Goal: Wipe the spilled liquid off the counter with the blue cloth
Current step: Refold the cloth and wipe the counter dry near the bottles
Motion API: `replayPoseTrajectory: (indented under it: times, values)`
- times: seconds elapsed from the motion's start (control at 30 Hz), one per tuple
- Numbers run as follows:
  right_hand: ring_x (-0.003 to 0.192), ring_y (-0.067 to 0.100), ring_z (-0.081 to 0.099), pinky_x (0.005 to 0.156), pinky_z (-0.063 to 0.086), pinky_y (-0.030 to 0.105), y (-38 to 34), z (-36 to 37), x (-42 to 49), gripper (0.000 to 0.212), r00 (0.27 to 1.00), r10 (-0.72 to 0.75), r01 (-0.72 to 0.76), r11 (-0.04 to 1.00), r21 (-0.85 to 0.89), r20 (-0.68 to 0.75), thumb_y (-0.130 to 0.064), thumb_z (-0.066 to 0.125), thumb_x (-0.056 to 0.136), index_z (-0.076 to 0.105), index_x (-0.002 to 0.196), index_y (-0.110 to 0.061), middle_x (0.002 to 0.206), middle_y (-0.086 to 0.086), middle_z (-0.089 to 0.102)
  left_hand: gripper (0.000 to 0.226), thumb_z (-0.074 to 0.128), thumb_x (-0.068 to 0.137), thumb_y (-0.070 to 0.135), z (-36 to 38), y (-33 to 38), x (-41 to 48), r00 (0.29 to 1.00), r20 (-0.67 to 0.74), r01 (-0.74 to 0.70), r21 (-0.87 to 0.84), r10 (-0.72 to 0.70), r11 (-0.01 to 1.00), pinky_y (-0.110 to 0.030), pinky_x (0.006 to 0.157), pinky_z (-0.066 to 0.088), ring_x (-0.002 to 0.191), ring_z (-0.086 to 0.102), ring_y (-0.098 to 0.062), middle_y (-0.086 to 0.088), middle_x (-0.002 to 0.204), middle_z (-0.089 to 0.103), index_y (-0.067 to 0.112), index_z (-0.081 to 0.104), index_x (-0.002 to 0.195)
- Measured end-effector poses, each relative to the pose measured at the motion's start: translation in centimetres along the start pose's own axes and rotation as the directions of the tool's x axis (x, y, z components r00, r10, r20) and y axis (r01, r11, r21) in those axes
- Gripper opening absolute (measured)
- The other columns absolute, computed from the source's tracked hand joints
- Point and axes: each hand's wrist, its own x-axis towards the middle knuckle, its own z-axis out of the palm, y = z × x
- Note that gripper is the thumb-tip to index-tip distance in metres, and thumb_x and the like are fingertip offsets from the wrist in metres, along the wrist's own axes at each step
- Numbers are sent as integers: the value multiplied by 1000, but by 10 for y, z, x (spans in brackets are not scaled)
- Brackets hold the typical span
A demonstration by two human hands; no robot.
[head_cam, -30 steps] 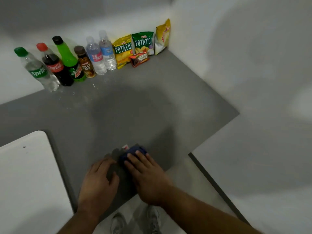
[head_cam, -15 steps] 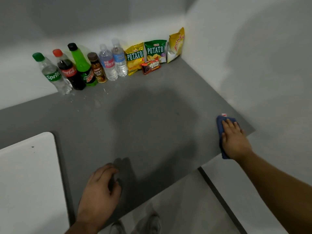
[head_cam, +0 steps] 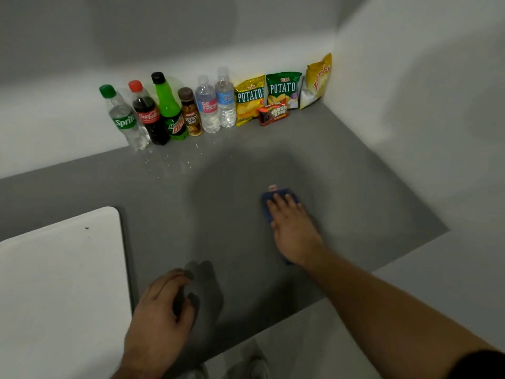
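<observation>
The big grey counter (head_cam: 369, 192) fits into a corner of the white walls. A white top (head_cam: 60, 283) sits at its left side. The bottles (head_cam: 166, 110) and the snack bags (head_cam: 273, 94) stand in a row right against the back wall. I think they are kept back there so the middle stays free for wiping. The right hand (head_cam: 293, 228) reaches out over the middle of the counter. It lies flat with its fingers straight and spread, and it pushes down on the blue cloth (head_cam: 285, 192). It is not curled round the cloth at all. A flat hand like that can slide the cloth along and keep it tight on the counter. The left hand (head_cam: 158, 310) rests on the counter near the front edge. Its fingers are loosely bent and it holds nothing, so it looks like it just steadies the person. The cloth peeks out past the fingertips, and a small white tag shows at its far end. The spilled liquid (head_cam: 169, 162) is little shiny drops just in front of the bottles, well apart from the cloth, so that bit is not wiped yet.
</observation>
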Motion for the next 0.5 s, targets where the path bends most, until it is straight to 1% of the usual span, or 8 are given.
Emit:
replayPoseTrajectory:
  times: [0.1,0.17,0.23,0.3,0.33,0.4,0.47,0.5]
  values:
    - [158,24,-3,125,-10,40,-72,21,-29,60,986,-156,154,988,31,57,-35,23,107,10,164,-20,172,1,2,42,80,81,9,-10,-13,-7,1000,-31,-3,12,3,1000,-48,107,51,121,62,-25,1,132,67,19,71,121]
    - [158,24,-6,122,-15,41,-118,31,-52,61,965,-243,239,970,50,100,-37,19,106,9,164,-20,172,2,0,43,78,84,13,-19,-27,-12,999,-31,11,25,-10,1000,-45,109,50,121,61,-24,2,134,66,19,69,126]
    - [157,26,-1,123,-7,47,-157,43,-77,61,946,-316,313,948,48,67,-36,23,104,19,162,-18,171,4,10,43,76,85,12,-28,-43,-16,999,-46,4,23,-3,1000,-43,111,49,121,62,-22,2,134,67,19,69,127]
    - [156,26,1,128,-4,48,-187,53,-101,60,930,-363,360,931,52,54,-34,29,103,26,161,-19,170,3,16,42,74,87,14,-38,-58,-22,997,-72,31,31,-29,999,-37,113,46,123,60,-20,4,135,66,21,68,128]
    - [156,26,8,127,0,48,-199,55,-111,59,921,-386,383,922,49,58,-33,33,102,31,160,-19,169,3,21,42,73,87,16,-43,-66,-24,996,-84,44,32,-41,999,-34,114,43,125,58,-19,5,135,65,23,68,129]
    - [151,27,31,119,15,44,-219,54,-128,57,897,-434,433,901,33,81,-36,48,97,48,152,-20,162,2,39,42,72,87,16,-51,-80,-27,996,-83,18,18,-16,1000,-32,113,42,126,56,-20,5,135,64,23,66,129]
    - [142,24,48,115,27,42,-231,48,-139,61,886,-452,454,891,6,105,-43,65,84,60,142,-25,153,-1,52,44,67,86,20,-58,-90,-27,999,-40,-35,21,36,999,-32,112,43,127,53,-19,7,136,63,24,64,130]
    - [139,22,52,114,35,41,-234,43,-144,64,895,-437,436,899,30,90,-46,72,78,64,138,-27,151,-4,54,46,64,86,24,-60,-92,-27,998,-9,-61,32,61,998,-30,112,43,128,52,-17,9,137,62,26,63,132]
